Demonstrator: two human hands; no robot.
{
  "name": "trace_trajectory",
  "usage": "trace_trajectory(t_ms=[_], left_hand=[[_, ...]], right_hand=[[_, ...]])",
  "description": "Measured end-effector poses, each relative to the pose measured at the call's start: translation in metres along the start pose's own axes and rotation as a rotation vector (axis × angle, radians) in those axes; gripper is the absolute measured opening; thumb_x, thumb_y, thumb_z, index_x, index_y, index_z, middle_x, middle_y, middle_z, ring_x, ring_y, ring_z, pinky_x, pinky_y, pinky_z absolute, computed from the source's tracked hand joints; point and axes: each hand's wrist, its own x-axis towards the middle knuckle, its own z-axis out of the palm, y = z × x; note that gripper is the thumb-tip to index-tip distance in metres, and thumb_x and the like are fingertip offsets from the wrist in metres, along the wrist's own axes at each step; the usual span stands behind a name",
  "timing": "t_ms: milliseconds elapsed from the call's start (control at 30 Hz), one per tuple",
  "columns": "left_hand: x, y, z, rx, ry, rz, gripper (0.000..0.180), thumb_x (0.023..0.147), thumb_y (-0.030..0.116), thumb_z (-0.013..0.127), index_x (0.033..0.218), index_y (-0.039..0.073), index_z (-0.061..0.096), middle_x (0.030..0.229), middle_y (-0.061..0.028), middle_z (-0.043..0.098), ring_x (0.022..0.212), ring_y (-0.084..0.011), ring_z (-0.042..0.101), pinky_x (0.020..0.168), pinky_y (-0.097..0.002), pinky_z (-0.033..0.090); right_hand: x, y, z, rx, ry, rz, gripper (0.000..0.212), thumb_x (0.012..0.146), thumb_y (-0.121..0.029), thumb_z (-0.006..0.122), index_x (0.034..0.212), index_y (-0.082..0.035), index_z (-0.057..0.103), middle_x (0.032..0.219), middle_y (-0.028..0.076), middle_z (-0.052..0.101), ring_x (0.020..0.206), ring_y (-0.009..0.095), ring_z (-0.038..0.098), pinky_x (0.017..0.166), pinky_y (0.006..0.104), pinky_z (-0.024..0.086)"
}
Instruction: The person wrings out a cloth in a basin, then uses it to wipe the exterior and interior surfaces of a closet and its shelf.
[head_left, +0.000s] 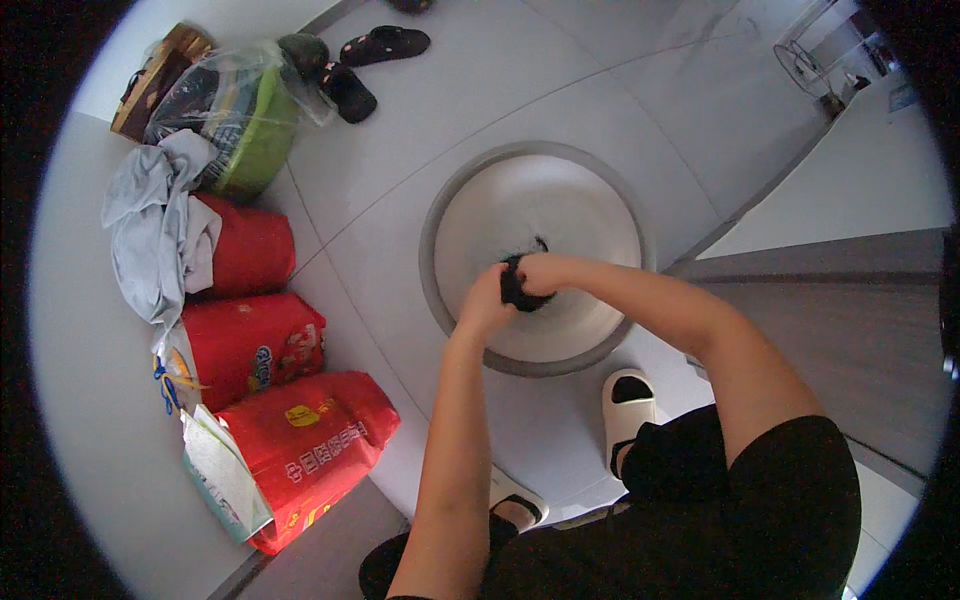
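Observation:
A round basin with a grey rim and pale inside stands on the tiled floor in front of me. Both my hands reach over its middle. My left hand is closed on the left side of a small bunched black cloth. From the other side, my right hand grips the same cloth with bent fingers. Its exact kind I cannot make out. A small dark piece shows just beyond my fingers; whether it belongs to the cloth I cannot tell.
Along the left wall stand red bags, a grey cloth and a green tub under clear plastic. Black shoes lie at the far left. My feet in pale slippers are near the basin. A grey wooden panel stands right.

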Motion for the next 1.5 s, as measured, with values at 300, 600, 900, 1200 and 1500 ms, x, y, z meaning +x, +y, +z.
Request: trace_trajectory(t_ms=[300, 600, 900, 1200, 1500], left_hand=[[0.012, 0.057, -0.002, -0.637, 0.255, 0.093, 0.034, 0.083, 0.0, 0.049, 0.117, 0.003, 0.042, 0.1, -0.0122, 0.055, 0.08, -0.0192, 0.055, 0.072, -0.0321, 0.045], [0.005, 0.086, -0.01, -1.139, 0.391, 0.021, 0.028, 0.081, 0.002, 0.057, 0.108, 0.005, 0.05, 0.098, -0.0074, 0.053, 0.091, -0.0182, 0.054, 0.082, -0.0312, 0.045], [0.012, 0.065, 0.0, -1.054, 0.584, 0.024, 0.018, 0.085, -0.004, 0.053, 0.096, 0.005, 0.041, 0.092, -0.0091, 0.053, 0.07, -0.0154, 0.056, 0.065, -0.028, 0.05], [0.005, 0.073, -0.005, -1.293, 0.407, -0.132, 0.011, 0.093, 0.003, 0.049, 0.1, 0.009, 0.041, 0.073, -0.0038, 0.051, 0.054, -0.0087, 0.046, 0.045, -0.0241, 0.04], [0.005, 0.071, -0.004, -1.336, 0.367, -0.183, 0.014, 0.1, 0.019, 0.042, 0.089, 0.011, 0.044, 0.059, 0.0018, 0.041, 0.047, -0.0057, 0.033, 0.038, -0.022, 0.025]], right_hand=[[-0.063, 0.007, -0.077, 0.998, 0.059, -0.293, 0.036, 0.068, -0.01, 0.059, 0.103, -0.007, 0.063, 0.083, 0.001, 0.055, 0.072, 0.011, 0.05, 0.063, 0.023, 0.039], [-0.063, -0.006, -0.02, 1.482, -0.272, -0.379, 0.064, 0.073, 0.009, 0.058, 0.13, -0.011, 0.037, 0.112, 0.011, 0.051, 0.093, 0.021, 0.059, 0.08, 0.0337, 0.054], [-0.05, -0.028, 0.002, 1.073, -0.231, -0.257, 0.024, 0.072, -0.002, 0.069, 0.091, -0.007, 0.056, 0.077, 0.002, 0.056, 0.066, 0.012, 0.051, 0.056, 0.0239, 0.04], [-0.048, -0.022, 0.012, 1.086, -0.176, -0.192, 0.021, 0.072, -0.008, 0.07, 0.082, -0.011, 0.051, 0.066, -0.002, 0.047, 0.053, 0.01, 0.041, 0.045, 0.026, 0.029], [-0.044, -0.033, 0.029, 0.769, 0.001, 0.022, 0.015, 0.075, -0.016, 0.066, 0.084, -0.008, 0.057, 0.062, 0.002, 0.05, 0.048, 0.012, 0.042, 0.04, 0.0301, 0.03]])
